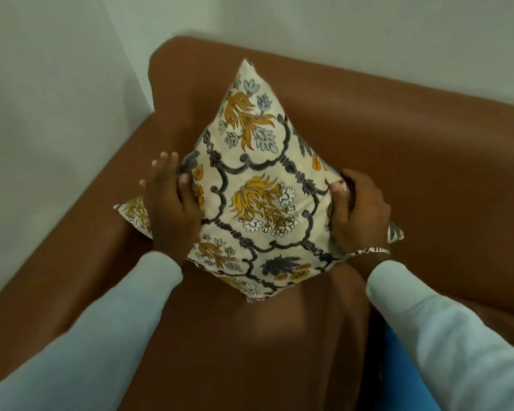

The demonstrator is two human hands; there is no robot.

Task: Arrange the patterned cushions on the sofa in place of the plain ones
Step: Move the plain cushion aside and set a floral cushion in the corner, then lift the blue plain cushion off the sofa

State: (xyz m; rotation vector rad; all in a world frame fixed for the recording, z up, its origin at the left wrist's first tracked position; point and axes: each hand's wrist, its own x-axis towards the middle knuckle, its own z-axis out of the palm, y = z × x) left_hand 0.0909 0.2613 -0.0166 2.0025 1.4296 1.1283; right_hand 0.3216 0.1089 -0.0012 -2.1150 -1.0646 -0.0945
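Standing corner-up on the brown sofa [398, 120], cream floral patterned cushion [258, 185], both hands clamped on it.

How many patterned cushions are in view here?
1: the patterned cushion stands on one corner in the sofa's corner, held between both hands. Others may lie outside the view.

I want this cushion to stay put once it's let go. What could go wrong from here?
The patterned cushion stands on one corner in the brown sofa corner, so it may tip or slump once released. The left hand and right hand press its sides, which may leave it creased.
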